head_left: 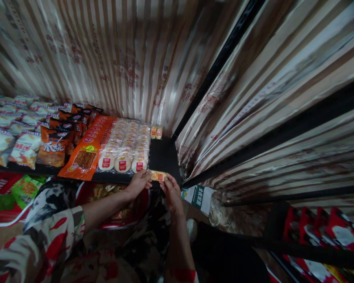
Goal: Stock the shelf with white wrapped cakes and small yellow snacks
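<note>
Far left of the shelf (165, 155) you had white snack bags (6, 137) stacked in overlapping rows, labels up, presumably so they read from the front. Next came dark orange bags (54, 147), same overlapping layout. Beside those lay a flat orange pack (87, 153), angled toward the front edge. Then rows of round wrapped cakes (126, 145), packed tight with red labels facing you, right up to the shelf's front edge. Behind them, at the back corner near the striped foil wall (129, 59), two small yellow packets (156, 132) stood upright side by side. Bare black shelf sat right of the cakes. Your left hand (138, 182) and right hand (171, 192) met at the shelf's front edge, just right of the cakes, both on one small yellow packet (158, 175). Left grip pinched its left end, right grip pinched its right end, fingers curled; the packet was held flat and level with the shelf edge, probably to keep it aligned with the row. Whether it touched the shelf, I couldn't tell. Lower right, red packs (327, 232) sat on a lower rack.
</note>
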Action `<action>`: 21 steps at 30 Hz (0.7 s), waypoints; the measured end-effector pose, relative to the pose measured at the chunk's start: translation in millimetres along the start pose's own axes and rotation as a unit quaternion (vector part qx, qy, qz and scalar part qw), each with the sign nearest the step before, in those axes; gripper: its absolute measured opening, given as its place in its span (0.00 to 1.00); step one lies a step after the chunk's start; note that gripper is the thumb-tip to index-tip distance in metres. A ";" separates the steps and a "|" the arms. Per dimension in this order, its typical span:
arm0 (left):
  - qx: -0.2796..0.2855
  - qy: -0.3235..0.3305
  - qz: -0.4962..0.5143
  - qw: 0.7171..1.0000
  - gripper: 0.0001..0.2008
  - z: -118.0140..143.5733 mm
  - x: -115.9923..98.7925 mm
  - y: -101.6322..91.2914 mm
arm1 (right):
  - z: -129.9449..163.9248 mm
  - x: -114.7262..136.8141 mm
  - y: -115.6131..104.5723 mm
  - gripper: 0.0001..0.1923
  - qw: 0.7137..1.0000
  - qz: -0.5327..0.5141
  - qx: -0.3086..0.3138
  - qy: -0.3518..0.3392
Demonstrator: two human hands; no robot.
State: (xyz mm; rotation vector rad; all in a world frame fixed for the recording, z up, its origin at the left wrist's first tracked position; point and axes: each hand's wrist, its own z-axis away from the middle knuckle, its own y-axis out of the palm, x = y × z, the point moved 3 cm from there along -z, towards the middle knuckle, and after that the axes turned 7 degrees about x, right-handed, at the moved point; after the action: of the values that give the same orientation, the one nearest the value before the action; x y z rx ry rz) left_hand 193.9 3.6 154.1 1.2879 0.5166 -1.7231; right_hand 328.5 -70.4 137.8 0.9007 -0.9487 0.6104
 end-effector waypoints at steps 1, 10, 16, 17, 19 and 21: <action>0.002 0.002 -0.001 1.000 0.15 -2.1 -3.6 0.7 | 0.7 1.0 -0.6 0.24 1.000 0.001 -0.005 -0.003; 0.021 0.025 -0.040 0.999 0.06 -18.9 -35.6 13.2 | 3.8 9.4 6.1 0.29 0.999 0.004 -0.028 -0.020; 0.014 0.043 -0.055 0.997 0.06 -32.8 -41.9 18.9 | -5.6 4.5 5.4 0.25 0.997 0.059 -0.040 -0.039; 0.009 0.044 -0.064 0.997 0.06 -35.8 -43.1 19.7 | -7.4 4.5 5.5 0.25 0.996 0.073 -0.036 -0.044; 0.004 0.047 -0.087 0.995 0.06 -42.2 -45.6 21.3 | -10.0 6.6 6.0 0.24 0.991 0.114 -0.035 -0.055; 0.003 0.052 -0.116 0.992 0.05 -49.1 -47.9 22.4 | -11.3 12.2 6.6 0.23 0.977 0.190 -0.046 -0.080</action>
State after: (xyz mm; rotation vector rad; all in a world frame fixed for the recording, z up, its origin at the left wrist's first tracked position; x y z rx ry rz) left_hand 241.9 48.7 183.5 1.3700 0.7472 -1.8536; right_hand 333.8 -56.6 147.8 0.6962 -1.3000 0.8191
